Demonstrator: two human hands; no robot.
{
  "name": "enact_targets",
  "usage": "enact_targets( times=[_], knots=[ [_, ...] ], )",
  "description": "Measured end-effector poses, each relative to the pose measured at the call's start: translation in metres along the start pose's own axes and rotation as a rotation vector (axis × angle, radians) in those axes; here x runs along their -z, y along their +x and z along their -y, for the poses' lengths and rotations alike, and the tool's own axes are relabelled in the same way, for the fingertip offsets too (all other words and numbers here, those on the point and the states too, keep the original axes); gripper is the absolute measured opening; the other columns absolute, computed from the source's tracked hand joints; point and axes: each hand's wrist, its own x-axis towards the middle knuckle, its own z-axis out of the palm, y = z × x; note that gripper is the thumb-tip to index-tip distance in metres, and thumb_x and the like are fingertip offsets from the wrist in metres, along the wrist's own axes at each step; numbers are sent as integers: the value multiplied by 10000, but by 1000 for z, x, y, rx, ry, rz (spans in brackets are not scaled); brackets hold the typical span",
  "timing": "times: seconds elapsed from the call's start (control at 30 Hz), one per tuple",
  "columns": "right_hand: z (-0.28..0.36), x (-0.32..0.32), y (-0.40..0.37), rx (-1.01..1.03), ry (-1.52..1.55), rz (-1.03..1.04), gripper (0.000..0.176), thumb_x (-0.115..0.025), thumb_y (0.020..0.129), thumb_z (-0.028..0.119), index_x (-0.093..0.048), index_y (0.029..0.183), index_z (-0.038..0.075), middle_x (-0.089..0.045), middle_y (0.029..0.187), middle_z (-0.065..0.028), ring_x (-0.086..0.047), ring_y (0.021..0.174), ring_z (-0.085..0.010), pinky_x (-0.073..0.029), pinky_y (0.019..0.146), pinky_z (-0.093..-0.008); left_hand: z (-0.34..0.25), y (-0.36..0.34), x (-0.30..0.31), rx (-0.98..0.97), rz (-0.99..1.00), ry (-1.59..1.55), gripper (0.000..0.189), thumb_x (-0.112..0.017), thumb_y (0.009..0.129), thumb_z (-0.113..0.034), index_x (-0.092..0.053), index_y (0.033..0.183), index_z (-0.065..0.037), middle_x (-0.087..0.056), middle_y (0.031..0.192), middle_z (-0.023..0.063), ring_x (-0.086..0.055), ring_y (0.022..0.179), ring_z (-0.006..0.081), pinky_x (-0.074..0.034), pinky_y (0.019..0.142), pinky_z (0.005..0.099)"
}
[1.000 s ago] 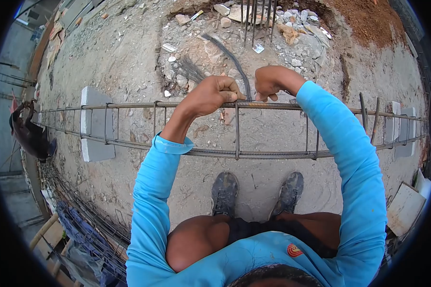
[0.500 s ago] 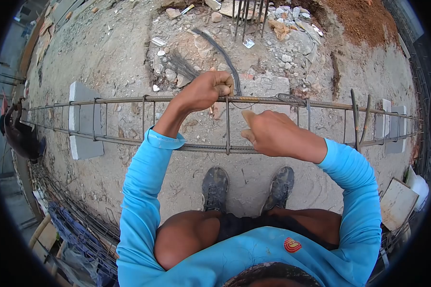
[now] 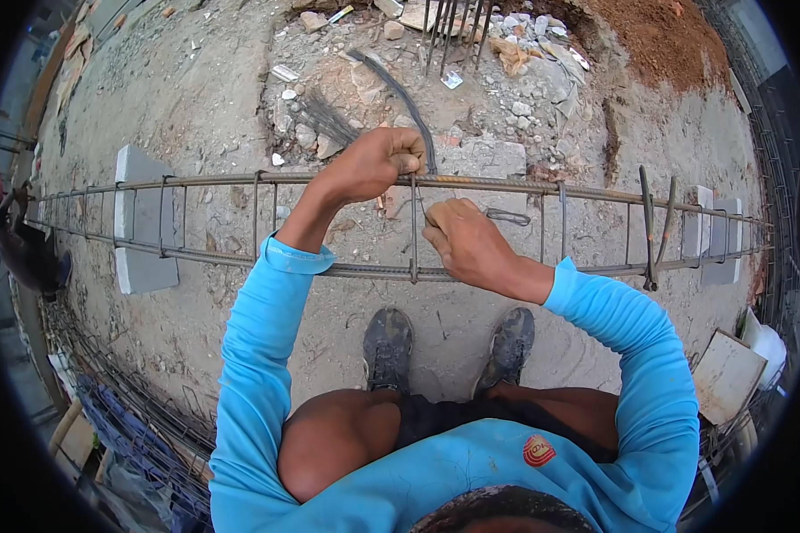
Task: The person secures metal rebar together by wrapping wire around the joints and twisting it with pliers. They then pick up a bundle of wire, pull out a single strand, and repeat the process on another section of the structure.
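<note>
A long rebar cage [image 3: 347, 271] runs left to right in front of me, its long bars joined by upright stirrups. My left hand [image 3: 380, 164] is closed in a pinch at the far top bar, where a stirrup [image 3: 413, 231] meets it; what its fingertips hold is hidden. Just right of that stirrup, between the two long bars, my right hand [image 3: 476, 244] is closed on tie wire. A folded loop of the wire [image 3: 509, 217] shows beyond its knuckles. Farther right, pincers [image 3: 649, 226] hang on the cage with their handles up.
Pale blocks [image 3: 144, 222] support the cage at the left and right. Beyond it lie a bundle of loose wire [image 3: 329, 120], a dark curved strand bundle [image 3: 400, 93], rubble and upright rebars [image 3: 453, 35]. Another person [image 3: 28, 240] crouches at the far left end.
My right hand has moved left and slightly down, closer to the stirrup, and the wire loop has come down from the top bar with it. My left hand stays at the joint.
</note>
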Motion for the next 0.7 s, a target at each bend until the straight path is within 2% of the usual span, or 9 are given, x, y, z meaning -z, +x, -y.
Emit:
enact_targets(
  times=[0.1,0.17,0.27,0.47,0.5,0.53,0.6,0.63,0.7],
  knots=[
    [8,10,2,-114,213,120,145,-613,945,131,-538,933,7,-536,781,-196,-556,765,-375,-429,686,-479,0,-1,-1,20,-16,-1,40,-571,929,-5,-598,908,15,-631,850,54,-540,823,134,-447,768,320],
    [18,23,7,-237,257,134,157,-581,954,154,-532,895,17,-532,680,-219,-556,671,-428,-422,620,-520,1,-2,-1,12,-37,12,35,-577,924,-5,-601,907,15,-630,842,52,-539,814,134,-447,763,321],
    [17,32,24,-144,223,106,187,-587,949,175,-563,850,18,-551,655,-211,-570,621,-422,-428,592,-517,0,-3,-1,8,-83,7,31,-590,914,-7,-606,901,15,-627,826,51,-537,792,136,-449,747,327],
    [23,54,49,-199,212,276,212,-585,925,182,-628,823,1,-620,769,-217,-612,699,-422,-469,653,-507,-2,-5,-6,1,-165,59,45,-612,900,-19,-607,883,23,-625,798,75,-528,756,149,-448,698,348],
    [21,57,45,-204,177,339,221,-561,934,156,-654,1024,-23,-663,911,-204,-577,704,-293,-459,686,-406,1,-5,-7,-30,-173,77,46,-617,897,-21,-607,888,23,-625,796,81,-526,751,154,-446,696,351],
    [21,58,39,-194,174,344,221,-561,934,156,-654,1024,-23,-663,911,-204,-577,704,-293,-459,686,-406,2,-5,-7,-59,-182,95,49,-622,894,-24,-608,892,23,-625,794,86,-525,746,159,-444,693,354],
    [16,56,28,-278,288,230,343,-519,892,118,-635,1180,-28,-627,1144,-310,-608,1080,-439,-466,921,-466,3,-6,-6,-54,-186,99,57,-632,889,-33,-612,898,20,-623,794,93,-529,740,166,-440,685,364],
    [10,57,27,-328,321,343,512,-486,879,94,-514,1369,-50,-572,1270,-339,-555,1203,-439,-427,1008,-437,3,-6,-7,-57,-188,119,60,-634,889,-39,-614,902,16,-621,794,93,-528,739,167,-437,680,367],
    [-2,43,25,-289,318,364,534,-483,880,94,-493,1399,-32,-588,1237,-336,-576,1168,-428,-435,995,-428,1,-6,-6,-69,-178,145,49,-633,873,-36,-621,899,4,-617,776,87,-523,724,168,-431,667,367]
  ],
)
